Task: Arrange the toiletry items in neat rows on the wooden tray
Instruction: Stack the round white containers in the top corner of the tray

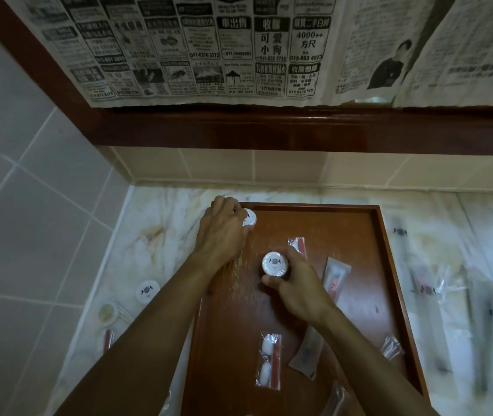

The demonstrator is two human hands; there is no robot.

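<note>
Tray: two round soaps, both gripped.

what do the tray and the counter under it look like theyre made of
Tray: reddish-brown wood with visible grain, likely varnished given its glossy sheen. Counter: looks like polished marble or a marble-look stone, cream with brownish veins; which one cannot be told.

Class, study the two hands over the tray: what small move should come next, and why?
Probably the right hand should carry its round white soap up beside the matching soap that the left hand holds at the wooden tray's far left corner, starting a row; the sachets lie scattered.
</note>
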